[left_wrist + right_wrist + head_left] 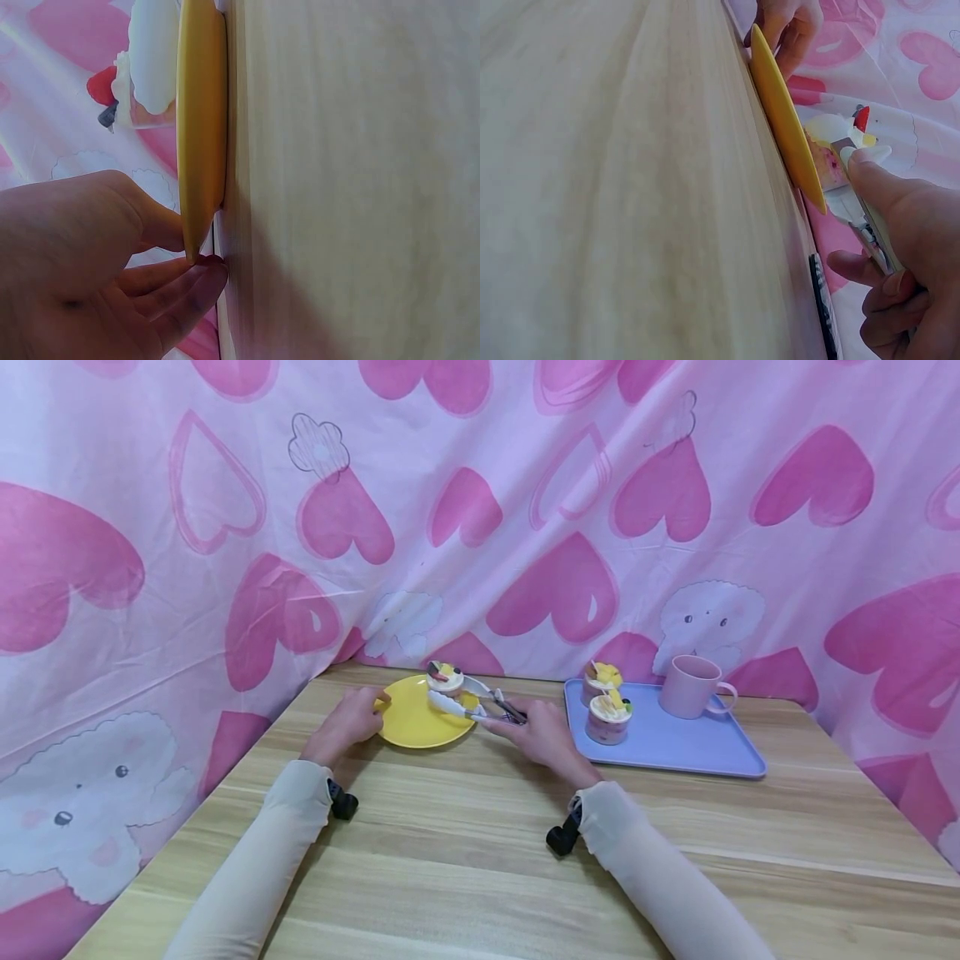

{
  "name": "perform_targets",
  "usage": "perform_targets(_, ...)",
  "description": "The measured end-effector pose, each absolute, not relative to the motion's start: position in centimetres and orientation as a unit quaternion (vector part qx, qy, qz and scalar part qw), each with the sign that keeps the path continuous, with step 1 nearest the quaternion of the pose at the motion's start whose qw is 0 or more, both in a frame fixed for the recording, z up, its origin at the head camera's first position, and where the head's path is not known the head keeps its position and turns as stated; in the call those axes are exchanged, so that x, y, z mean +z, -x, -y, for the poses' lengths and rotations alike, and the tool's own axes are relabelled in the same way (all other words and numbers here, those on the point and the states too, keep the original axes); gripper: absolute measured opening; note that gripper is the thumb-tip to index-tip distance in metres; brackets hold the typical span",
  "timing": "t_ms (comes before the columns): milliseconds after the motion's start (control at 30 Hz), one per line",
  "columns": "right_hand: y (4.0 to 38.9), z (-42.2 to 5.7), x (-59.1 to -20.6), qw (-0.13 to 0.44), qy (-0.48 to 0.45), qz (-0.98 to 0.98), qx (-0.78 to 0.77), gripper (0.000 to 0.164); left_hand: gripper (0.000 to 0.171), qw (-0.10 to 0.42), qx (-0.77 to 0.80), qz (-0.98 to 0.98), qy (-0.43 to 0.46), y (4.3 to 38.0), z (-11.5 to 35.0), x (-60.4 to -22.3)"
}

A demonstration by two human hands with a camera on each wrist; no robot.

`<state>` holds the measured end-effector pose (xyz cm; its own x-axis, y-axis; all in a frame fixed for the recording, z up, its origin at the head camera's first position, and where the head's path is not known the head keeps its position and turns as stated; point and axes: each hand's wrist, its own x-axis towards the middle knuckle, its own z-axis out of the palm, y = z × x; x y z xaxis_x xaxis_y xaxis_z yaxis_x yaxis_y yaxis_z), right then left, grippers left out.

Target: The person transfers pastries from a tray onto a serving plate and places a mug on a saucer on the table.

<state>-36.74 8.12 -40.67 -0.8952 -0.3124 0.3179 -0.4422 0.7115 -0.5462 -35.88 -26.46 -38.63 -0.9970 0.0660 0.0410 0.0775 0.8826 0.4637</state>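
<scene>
My left hand (347, 724) pinches the left rim of a yellow plate (412, 724), thumb above and fingers below, as the left wrist view shows. With my right hand (547, 737) I grip metal tongs (451, 704) with white tips. The tips lie on either side of a small clear dessert cup (442, 679) at the plate's right part. White cream, a red berry piece and a dark berry top this cup, which also shows in the right wrist view (832, 169). The near tip hides part of the cup.
To the right lies a lavender tray (675, 750) bearing a pink mug (688, 687) and two more dessert cups, one in front (607, 720) and one behind (597, 683). A heart-print pink curtain (420, 510) hangs at the wooden table's (450, 852) back edge.
</scene>
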Motion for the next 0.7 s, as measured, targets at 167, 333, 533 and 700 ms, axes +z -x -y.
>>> perform_targets(167, 36.85, -7.65, -40.81, 0.105, -0.208, 0.918, 0.321, 0.045, 0.047, 0.014, -0.239, 0.97, 0.039, 35.9, 26.47, -38.74)
perform_targets(333, 36.82, -7.3, -40.98, 0.111, -0.212, 0.916, 0.323, 0.041, 0.048, 0.011, -0.242, 0.97, 0.035, 35.84, 26.42, -38.77)
perform_targets(533, 36.88, -7.08, -41.05, 0.107, -0.21, 0.914, 0.33, 0.039, 0.048, 0.007, -0.241, 0.97, 0.031, 35.68, 26.28, -38.57)
perform_targets(700, 36.66, -7.14, -40.9, 0.103, -0.206, 0.913, 0.337, 0.043, 0.049, 0.007, -0.243, 0.969, 0.031, 35.63, 26.24, -38.44)
